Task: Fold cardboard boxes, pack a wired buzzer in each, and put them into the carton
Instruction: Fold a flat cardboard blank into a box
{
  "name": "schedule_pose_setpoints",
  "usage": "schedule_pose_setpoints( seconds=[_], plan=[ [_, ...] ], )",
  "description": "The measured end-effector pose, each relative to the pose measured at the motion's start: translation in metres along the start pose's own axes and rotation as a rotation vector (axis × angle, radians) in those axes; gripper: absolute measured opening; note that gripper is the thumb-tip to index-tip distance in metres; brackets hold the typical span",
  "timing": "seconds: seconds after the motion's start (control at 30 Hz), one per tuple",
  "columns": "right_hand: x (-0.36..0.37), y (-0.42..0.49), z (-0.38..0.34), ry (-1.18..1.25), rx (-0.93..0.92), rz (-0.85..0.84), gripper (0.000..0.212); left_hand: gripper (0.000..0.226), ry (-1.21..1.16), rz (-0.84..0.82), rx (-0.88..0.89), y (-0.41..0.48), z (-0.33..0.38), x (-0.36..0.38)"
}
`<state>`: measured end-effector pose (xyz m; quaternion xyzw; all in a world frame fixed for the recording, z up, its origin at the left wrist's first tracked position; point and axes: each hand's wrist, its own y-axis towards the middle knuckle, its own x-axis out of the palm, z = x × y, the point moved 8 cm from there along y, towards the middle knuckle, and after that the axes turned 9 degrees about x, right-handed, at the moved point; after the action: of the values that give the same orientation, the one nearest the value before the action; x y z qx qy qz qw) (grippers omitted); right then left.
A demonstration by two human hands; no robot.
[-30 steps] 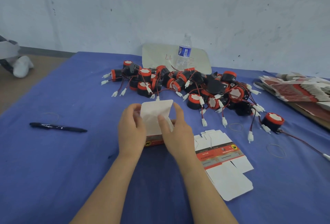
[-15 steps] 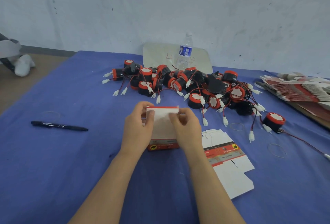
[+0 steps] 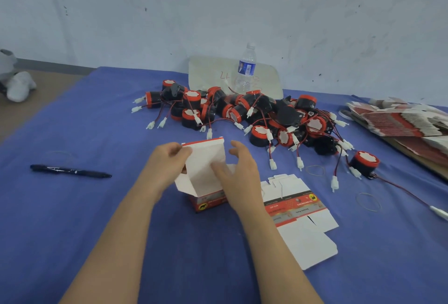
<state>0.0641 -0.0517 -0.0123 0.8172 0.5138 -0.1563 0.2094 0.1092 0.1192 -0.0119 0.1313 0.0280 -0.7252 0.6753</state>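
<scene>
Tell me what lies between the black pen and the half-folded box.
Head view: only bare blue tablecloth, then the left hand pinching the half-folded box.

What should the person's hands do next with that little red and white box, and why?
Probably the right hand should reach for the nearest buzzer in the pile and bring it to the box. The box stands with its top open, the left hand pinches the lid flap upright, and no buzzer shows inside, though part of the inside is hidden.
</scene>
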Motion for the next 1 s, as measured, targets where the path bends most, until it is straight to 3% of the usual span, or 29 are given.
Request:
schedule_pose_setpoints(
  seconds=[0.1, 0.23, 0.37, 0.47, 0.53, 0.6, 0.7, 0.77, 0.83, 0.93, 1.0],
  plan=[
    [0.004, 0.0, 0.002, -0.008, -0.007, -0.071, 0.062, 0.004, -0.179, 0.013, -0.205, -0.003, -0.024, 0.0],
    [0.009, 0.001, 0.007, -0.019, 0.062, -0.165, 0.049, 0.025, -0.322, -0.029, -0.327, -0.01, -0.036, 0.005],
    [0.006, 0.0, 0.008, -0.024, 0.107, -0.133, 0.032, 0.018, -0.349, 0.082, -0.186, -0.008, -0.021, -0.001],
    [-0.002, 0.001, 0.007, -0.088, 0.139, -0.019, 0.031, 0.021, -0.129, 0.264, 0.128, -0.008, 0.011, -0.02],
    [-0.01, 0.004, 0.005, -0.182, 0.164, 0.084, 0.03, 0.022, -0.035, 0.278, 0.348, -0.015, 0.033, -0.015],
    [-0.011, 0.007, 0.004, -0.228, 0.174, 0.13, 0.03, 0.019, 0.082, 0.206, 0.442, -0.018, 0.038, 0.004],
    [-0.005, 0.01, 0.001, -0.123, 0.145, 0.084, 0.032, 0.013, 0.258, 0.11, 0.354, -0.016, 0.02, 0.023],
    [-0.022, 0.019, 0.006, -0.105, 0.155, 0.183, 0.034, 0.02, 0.268, 0.122, 0.277, -0.013, 0.009, 0.02],
    [-0.046, 0.031, 0.021, -0.282, 0.229, 0.275, 0.037, 0.026, 0.275, 0.152, 0.243, -0.012, 0.006, 0.014],
    [-0.052, 0.042, 0.055, -0.561, 0.448, 0.109, 0.041, 0.024, 0.315, 0.231, 0.229, -0.013, 0.005, 0.004],
    [-0.047, 0.042, 0.063, -0.686, 0.48, 0.037, 0.039, 0.024, 0.306, 0.276, 0.248, -0.014, 0.006, 0.0]
  ],
)
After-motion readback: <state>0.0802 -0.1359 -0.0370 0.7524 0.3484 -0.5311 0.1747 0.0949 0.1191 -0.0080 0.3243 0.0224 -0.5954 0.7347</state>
